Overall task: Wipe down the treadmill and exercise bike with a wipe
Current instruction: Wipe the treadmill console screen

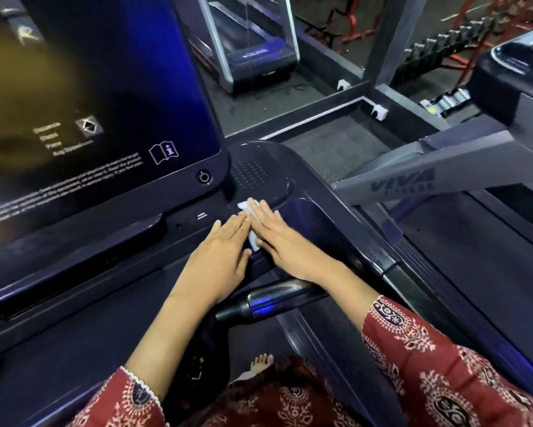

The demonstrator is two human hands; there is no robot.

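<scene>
In the upper left of the frame the treadmill's big dark screen (105, 87) carries blurred white text and a small book icon. Below it runs the treadmill (314, 217) console ledge, dark and glossy, lying across the middle of the frame.

My left hand (219, 257) lies flat on that ledge just left of centre, its fingers (231, 224) straight and close together, holding nothing, their tips touching the edge of the wipe (253, 243). The wipe is white and sits at the centre of the frame, on the ledge beside the dotted speaker panel. Most of it is under my right hand (280, 238), which presses it down with flat, straight fingers (260, 212) held side by side, not curled round it.

Under my wrists, lower centre, is a shiny handlebar (274, 297), and below it my bare foot (260, 363) on the belt. My red patterned sleeves (428, 365) fill the bottom edge. To the right, a neighbouring machine's grey arm (413, 177) reads VIVA. A dumbbell rack (444, 47) stands in the upper right.
</scene>
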